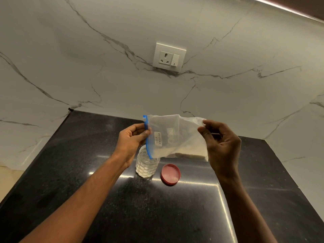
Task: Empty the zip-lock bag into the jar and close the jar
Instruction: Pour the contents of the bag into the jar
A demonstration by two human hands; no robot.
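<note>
A clear zip-lock bag [177,137] with a blue zip strip and a handwritten label hangs sideways above the counter. My left hand [131,137] pinches its zip edge, and my right hand [220,142] pinches the far bottom corner, held higher. The bag's lower zip corner dips at the mouth of an open clear plastic jar [146,165] that holds white powder. A little pale powder lies along the bag's lower edge. The red lid [170,174] lies upside down on the counter just right of the jar.
The black polished counter [157,207] runs toward me. A marble wall stands behind and to both sides, with a white socket and switch plate [169,57] above the bag.
</note>
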